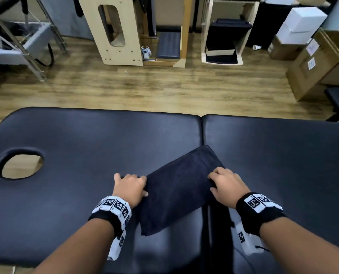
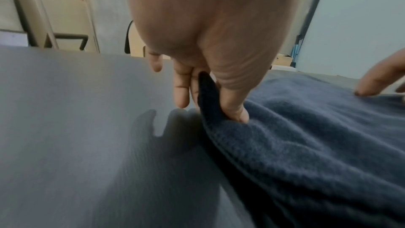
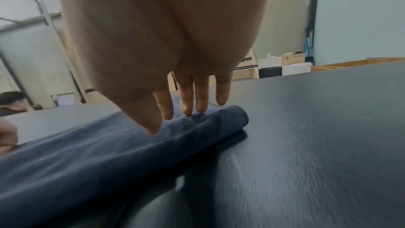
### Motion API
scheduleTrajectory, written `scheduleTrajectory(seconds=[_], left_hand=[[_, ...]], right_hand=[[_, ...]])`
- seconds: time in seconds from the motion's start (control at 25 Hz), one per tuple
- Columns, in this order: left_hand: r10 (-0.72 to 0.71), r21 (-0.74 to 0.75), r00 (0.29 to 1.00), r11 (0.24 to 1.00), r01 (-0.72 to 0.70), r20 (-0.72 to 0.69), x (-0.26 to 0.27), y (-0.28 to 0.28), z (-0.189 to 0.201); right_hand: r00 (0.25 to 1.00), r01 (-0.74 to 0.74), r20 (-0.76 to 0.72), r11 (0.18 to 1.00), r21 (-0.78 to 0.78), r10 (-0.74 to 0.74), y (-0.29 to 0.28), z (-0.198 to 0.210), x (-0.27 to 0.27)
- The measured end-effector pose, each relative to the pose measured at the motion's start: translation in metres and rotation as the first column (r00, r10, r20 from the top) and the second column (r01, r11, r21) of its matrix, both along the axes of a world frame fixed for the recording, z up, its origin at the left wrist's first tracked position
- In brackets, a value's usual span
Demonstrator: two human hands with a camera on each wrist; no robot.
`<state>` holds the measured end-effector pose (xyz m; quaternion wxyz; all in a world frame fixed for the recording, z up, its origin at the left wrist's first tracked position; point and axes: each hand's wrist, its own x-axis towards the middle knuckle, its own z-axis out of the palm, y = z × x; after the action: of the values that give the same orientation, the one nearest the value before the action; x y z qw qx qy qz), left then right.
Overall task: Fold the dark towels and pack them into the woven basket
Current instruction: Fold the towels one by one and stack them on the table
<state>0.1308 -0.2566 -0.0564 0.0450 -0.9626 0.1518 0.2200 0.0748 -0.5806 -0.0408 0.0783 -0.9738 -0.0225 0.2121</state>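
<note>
A folded dark navy towel (image 1: pixel 176 190) lies diagonally on the black padded table (image 1: pixel 85 139), across the seam between its two sections. My left hand (image 1: pixel 131 186) is at the towel's left edge; in the left wrist view the thumb (image 2: pixel 234 107) and fingers pinch a fold of the towel (image 2: pixel 306 136). My right hand (image 1: pixel 225 184) is at the towel's right edge. In the right wrist view its straight fingers (image 3: pixel 186 100) touch the top of the towel's rolled fold (image 3: pixel 109 153), and the thumb rests on the cloth. No woven basket is in view.
The table has an oval face hole (image 1: pixel 20 165) at the left and a far edge onto wooden floor. Beyond it stand a wooden cabinet (image 1: pixel 117 30), cardboard boxes (image 1: pixel 310 64) and a metal frame (image 1: pixel 26 46). Another person (image 3: pixel 13 100) sits past the table.
</note>
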Motion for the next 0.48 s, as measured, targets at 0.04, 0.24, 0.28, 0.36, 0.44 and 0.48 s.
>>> scheduleTrajectory(seconds=[0.04,0.24,0.28,0.36,0.44,0.48], left_hand=[[0.016,-0.005,1.0,1.0,-0.016,0.007,-0.015,-0.005,0.0],[-0.052,-0.216,0.994,0.976,0.03,-0.097,-0.105,-0.047,-0.004],[-0.075,-0.264,0.988,0.964,0.036,-0.139,-0.122,-0.055,-0.003],[-0.075,-0.284,0.987,0.958,0.032,-0.141,-0.146,-0.062,-0.003],[-0.076,-0.205,0.996,0.977,0.064,-0.05,-0.156,-0.06,0.001],[-0.094,-0.176,0.996,0.98,0.091,-0.01,-0.159,-0.059,0.003]], right_hand=[[1.0,-0.011,0.017,1.0,0.029,0.01,0.003,0.0,-0.008],[0.981,-0.169,0.104,0.985,0.024,0.166,0.023,-0.002,-0.064],[0.981,-0.169,0.089,0.985,-0.02,0.17,0.022,-0.005,-0.077],[0.99,-0.116,0.064,0.985,-0.124,0.124,0.015,-0.007,-0.101],[0.993,-0.083,0.067,0.978,-0.192,0.098,0.008,-0.009,-0.12],[0.992,-0.095,0.066,0.976,-0.194,0.109,0.008,-0.009,-0.128]])
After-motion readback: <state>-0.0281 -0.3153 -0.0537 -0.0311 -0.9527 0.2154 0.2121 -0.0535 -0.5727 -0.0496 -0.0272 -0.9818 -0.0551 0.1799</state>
